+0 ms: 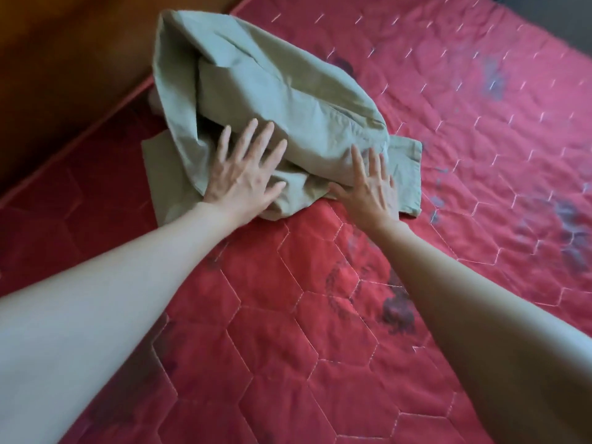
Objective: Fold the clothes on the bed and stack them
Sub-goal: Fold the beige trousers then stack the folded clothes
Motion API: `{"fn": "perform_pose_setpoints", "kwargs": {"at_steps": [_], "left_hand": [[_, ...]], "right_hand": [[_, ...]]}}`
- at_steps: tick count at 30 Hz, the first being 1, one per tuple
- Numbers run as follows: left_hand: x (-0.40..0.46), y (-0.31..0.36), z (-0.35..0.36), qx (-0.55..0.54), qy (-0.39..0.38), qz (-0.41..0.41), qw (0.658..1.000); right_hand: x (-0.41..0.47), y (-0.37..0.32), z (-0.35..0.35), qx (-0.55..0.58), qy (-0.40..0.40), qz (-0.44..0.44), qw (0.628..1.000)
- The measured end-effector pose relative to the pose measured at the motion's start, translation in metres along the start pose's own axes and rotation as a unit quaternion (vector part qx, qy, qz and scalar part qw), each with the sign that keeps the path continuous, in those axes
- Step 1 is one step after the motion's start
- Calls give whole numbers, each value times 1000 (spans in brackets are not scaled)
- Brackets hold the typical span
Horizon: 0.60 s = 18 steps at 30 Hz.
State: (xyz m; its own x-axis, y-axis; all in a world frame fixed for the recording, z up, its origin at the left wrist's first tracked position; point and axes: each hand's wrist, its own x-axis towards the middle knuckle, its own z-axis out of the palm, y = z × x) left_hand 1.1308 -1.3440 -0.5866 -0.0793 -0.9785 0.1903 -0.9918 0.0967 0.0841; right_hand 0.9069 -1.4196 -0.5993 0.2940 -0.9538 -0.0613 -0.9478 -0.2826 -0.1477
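With both hands spread flat, we press the near end of a pale green garment (256, 91): left hand (246, 174) on its bunched fold, right hand (368, 187) by the flat hem, gripping nothing. Its long axis runs away from us toward the upper left across the red quilted bed (320, 299). We judge the left hand slightly farther in.

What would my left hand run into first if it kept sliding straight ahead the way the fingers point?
The left hand lies flat on the pale green garment, fingers pointing up and away. Straight on, it would probably meet the raised folded bulk of that same garment first, though depth is hard to judge.
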Motion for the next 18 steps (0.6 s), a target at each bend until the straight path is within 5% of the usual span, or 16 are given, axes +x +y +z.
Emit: {"fn": "perform_pose_setpoints", "kwargs": {"at_steps": [6,12,18], "left_hand": [[81,-19,-7,115,-78,94,986],[66,-30,-7,17,10,164,986],[-4,-32,-37,-41,137,239,960]], "right_hand": [[41,12,-6,-82,-42,-2,996],[39,14,-12,31,39,11,999],[-49,8,-43,20,141,-88,986]]}}
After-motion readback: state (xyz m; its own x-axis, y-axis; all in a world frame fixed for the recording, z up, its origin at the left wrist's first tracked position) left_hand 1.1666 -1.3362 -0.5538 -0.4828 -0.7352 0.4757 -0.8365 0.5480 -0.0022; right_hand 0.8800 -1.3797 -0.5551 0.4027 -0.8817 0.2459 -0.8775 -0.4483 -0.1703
